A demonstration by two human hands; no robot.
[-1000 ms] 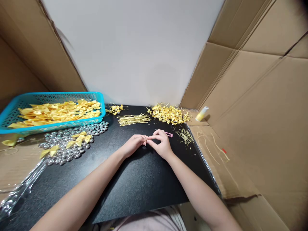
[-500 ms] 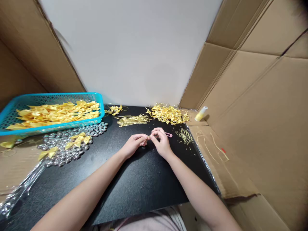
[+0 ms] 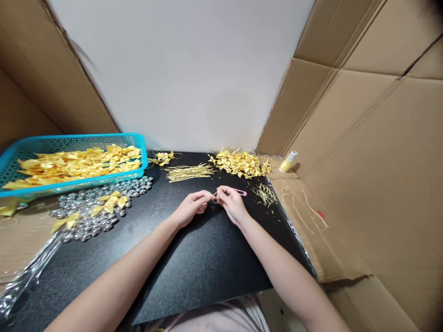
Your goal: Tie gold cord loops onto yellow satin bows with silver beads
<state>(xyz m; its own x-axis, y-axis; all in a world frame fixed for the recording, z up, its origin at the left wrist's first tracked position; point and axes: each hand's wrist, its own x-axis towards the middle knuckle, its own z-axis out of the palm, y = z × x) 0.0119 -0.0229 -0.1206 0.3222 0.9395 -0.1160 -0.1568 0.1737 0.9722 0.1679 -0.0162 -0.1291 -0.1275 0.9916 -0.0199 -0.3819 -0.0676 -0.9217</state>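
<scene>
Between my hands, near the middle of the black tabletop [image 3: 194, 258], a thin gold cord [image 3: 215, 199] forms a small loop. My left hand [image 3: 194, 206] pinches the cord at its left side between thumb and forefinger. From the other side my right hand [image 3: 231, 203] is closed on it too, fingertips pressed together. A pink tool with a slotted handle [image 3: 240, 192] lies just behind my right hand, partly hidden by it. Beyond my hands lies a bundle of straight gold cords [image 3: 190, 172].
At left, a turquoise basket [image 3: 138, 171] holds yellow ribbon bows, with silver bells [image 3: 86, 226] before it. Bows with cord loops [image 3: 238, 162] are heaped at the back. Cord scraps [image 3: 266, 194] and a thread spool [image 3: 288, 161] are at right. Cardboard walls [image 3: 374, 152] flank the table.
My fingertips have moved slightly apart, and a small loop of cord now shows between them. The view has shifted slightly.
</scene>
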